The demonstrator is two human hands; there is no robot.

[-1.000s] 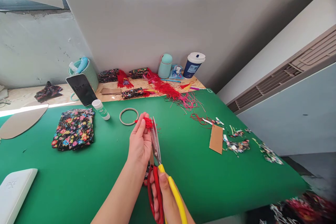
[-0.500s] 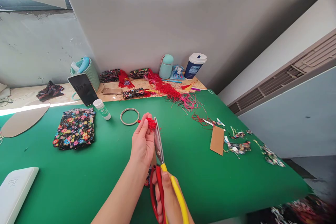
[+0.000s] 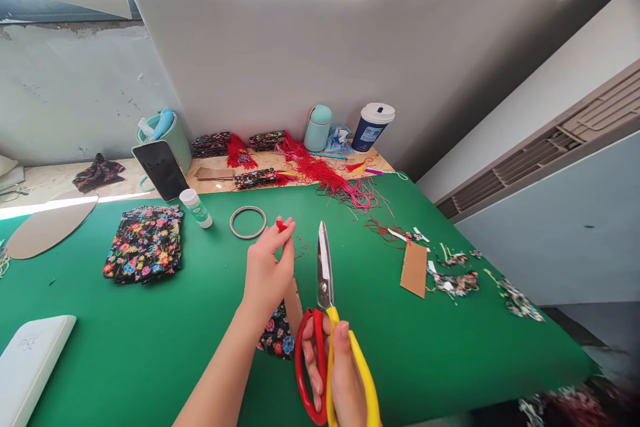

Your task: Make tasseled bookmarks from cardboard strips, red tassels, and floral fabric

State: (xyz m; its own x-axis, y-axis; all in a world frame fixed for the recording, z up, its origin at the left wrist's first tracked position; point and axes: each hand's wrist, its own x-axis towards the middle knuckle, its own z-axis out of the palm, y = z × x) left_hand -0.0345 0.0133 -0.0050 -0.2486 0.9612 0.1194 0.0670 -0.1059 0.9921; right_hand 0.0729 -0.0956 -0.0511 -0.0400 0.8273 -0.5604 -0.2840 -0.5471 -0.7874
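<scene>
Between the fingertips of my left hand (image 3: 271,257) is a red tassel (image 3: 281,225), mostly hidden by the hand. My right hand (image 3: 345,363) grips scissors (image 3: 325,273) with one red and one yellow handle; their blades are closed and point away from me, apart from the tassel. Tiny red thread clippings (image 3: 302,250) lie on the green table mat (image 3: 360,293) between the hand and the blades. A floral black fabric piece (image 3: 278,335) lies partly hidden beneath my left forearm. Just beyond the left hand rests a thin ring (image 3: 249,222).
Folded floral fabric (image 3: 144,243), a glue stick (image 3: 196,207) and a leaning phone (image 3: 160,170) are at left. Red and pink cords (image 3: 345,187) spread at the back, near a lidded cup (image 3: 373,127). A cardboard piece (image 3: 414,269) and fabric scraps (image 3: 455,281) lie right.
The scissors have moved right, away from the tassel, and their blades have come together. My left hand has turned, hiding most of the tassel. Red clippings now show on the mat.
</scene>
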